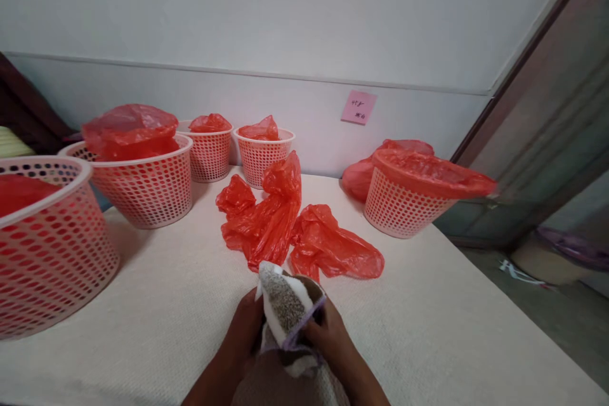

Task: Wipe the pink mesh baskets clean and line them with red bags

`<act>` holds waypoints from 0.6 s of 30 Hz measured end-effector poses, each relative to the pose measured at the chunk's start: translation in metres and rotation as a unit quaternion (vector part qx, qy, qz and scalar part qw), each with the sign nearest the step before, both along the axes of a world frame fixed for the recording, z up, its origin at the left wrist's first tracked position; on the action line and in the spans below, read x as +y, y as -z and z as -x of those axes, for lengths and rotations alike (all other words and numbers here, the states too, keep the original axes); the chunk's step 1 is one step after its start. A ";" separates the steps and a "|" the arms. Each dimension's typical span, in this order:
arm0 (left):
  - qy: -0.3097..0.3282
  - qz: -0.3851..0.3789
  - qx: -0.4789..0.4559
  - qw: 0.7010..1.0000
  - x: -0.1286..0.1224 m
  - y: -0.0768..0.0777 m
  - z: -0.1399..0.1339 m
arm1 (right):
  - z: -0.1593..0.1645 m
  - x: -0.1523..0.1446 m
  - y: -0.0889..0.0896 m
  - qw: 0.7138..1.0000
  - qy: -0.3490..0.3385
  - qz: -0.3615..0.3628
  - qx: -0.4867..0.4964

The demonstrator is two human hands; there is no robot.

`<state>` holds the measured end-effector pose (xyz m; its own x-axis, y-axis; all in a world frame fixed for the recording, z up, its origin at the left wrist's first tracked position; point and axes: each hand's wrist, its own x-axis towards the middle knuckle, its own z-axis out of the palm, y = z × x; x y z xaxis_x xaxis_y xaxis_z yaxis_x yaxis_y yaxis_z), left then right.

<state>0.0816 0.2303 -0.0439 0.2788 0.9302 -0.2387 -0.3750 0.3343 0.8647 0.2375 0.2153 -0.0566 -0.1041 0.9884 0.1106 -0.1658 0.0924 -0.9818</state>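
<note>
Close to me at the table's front, a soft grey and white fabric piece (pixel 284 304) with a purple edge is bunched up between both hands. Its exact kind I cannot make out. My left hand (pixel 248 323) is closed on its left side, the fingers partly hidden behind the folds. On the opposite side, my right hand (pixel 328 330) grips the purple-trimmed edge, thumb toward the middle. Just beyond the hands lie two crumpled red plastic bags, one taller bag (pixel 269 219) and one flatter bag (pixel 333 244) to its right.
Several pink perforated baskets with red bags stand at the left, including a near basket (pixel 52 260) and a larger basket (pixel 147 190). Another basket (pixel 404 203), lined in red, stands at the right edge. A pink note (pixel 358 108) is on the wall behind the white-covered table (pixel 428 323).
</note>
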 end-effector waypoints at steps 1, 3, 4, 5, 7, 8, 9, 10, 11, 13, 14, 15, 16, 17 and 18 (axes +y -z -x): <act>0.002 -0.002 -0.007 1.000 0.000 -0.001 0.000 | 0.004 -0.001 -0.001 1.000 -0.016 0.008 -0.006; 0.005 0.002 -0.011 1.000 0.001 -0.001 0.000 | 0.009 -0.001 -0.002 0.999 -0.016 0.022 -0.017; 0.005 0.008 -0.007 1.000 0.001 0.001 -0.001 | 0.010 0.000 -0.002 0.999 -0.002 0.024 -0.021; 0.008 0.018 0.001 1.000 0.002 0.002 -0.001 | 0.009 0.002 -0.001 0.999 0.017 0.024 -0.021; 0.014 0.039 0.023 0.999 0.004 0.004 0.000 | 0.004 0.005 0.001 0.998 0.062 0.029 -0.009; 0.015 0.045 0.035 0.998 0.005 0.005 0.000 | 0.000 0.007 0.002 0.996 0.085 0.040 0.005; 0.016 0.048 0.047 0.998 0.006 0.004 0.001 | -0.004 0.008 0.003 0.992 0.107 0.057 0.025; 0.015 0.047 0.056 0.997 0.006 0.004 0.003 | -0.008 0.009 0.004 0.988 0.127 0.074 0.048; 0.015 0.044 0.064 0.997 0.007 0.002 0.005 | -0.012 0.010 0.005 0.983 0.145 0.090 0.074; 0.015 0.038 0.074 0.996 0.010 -0.001 0.011 | -0.021 0.011 0.007 0.969 0.181 0.118 0.122; 0.016 0.036 0.077 0.996 0.012 -0.002 0.014 | -0.026 0.012 0.007 0.961 0.199 0.131 0.137; 0.018 0.037 0.080 0.996 0.014 -0.004 0.018 | -0.031 0.013 0.008 0.954 0.216 0.144 0.149; 0.017 0.039 0.082 0.996 0.016 -0.005 0.022 | -0.036 0.014 0.008 0.947 0.229 0.156 0.160; 0.013 0.043 0.083 0.996 0.018 -0.006 0.027 | -0.040 0.014 0.008 0.942 0.233 0.168 0.174; 0.009 0.050 0.082 0.995 0.019 -0.007 0.031 | -0.044 0.015 0.007 0.938 0.227 0.176 0.194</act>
<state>0.0507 0.2496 -0.0366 0.2443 0.8951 -0.3730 -0.2256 0.4265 0.8759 0.2815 0.2299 -0.0635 0.3173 0.9035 -0.2882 -0.5386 -0.0784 -0.8389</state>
